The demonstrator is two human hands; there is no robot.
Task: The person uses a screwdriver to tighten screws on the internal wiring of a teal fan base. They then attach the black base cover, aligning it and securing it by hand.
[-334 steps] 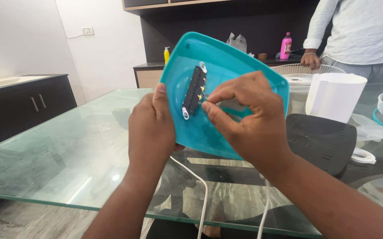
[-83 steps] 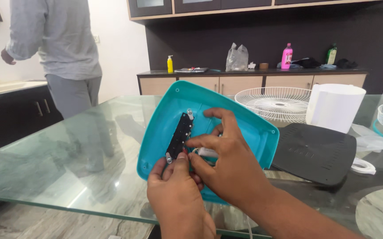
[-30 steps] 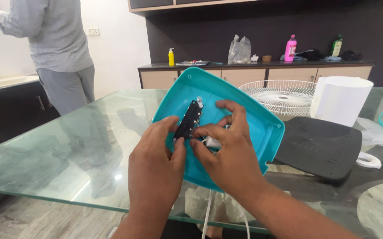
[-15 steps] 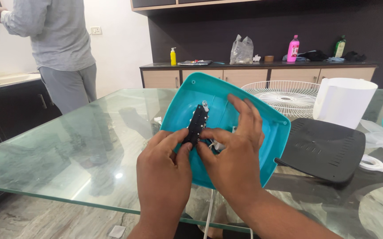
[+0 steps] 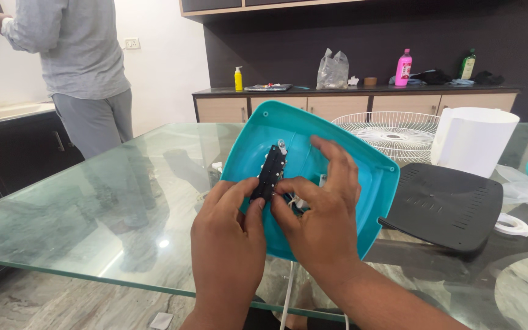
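Bare glass table (image 5: 80,208) left of hands, black panel (image 5: 444,205), white cylinder (image 5: 474,139) crowding right

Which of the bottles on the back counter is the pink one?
The pink bottle stands right of centre on the counter, between the yellow pump bottle far left and the green bottle far right.

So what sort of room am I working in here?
Most likely a home kitchen or dining area used as a makeshift repair spot. A glass table carries loose fan parts: a white wire grille and a black panel. A sink and a counter with bottles stand behind.
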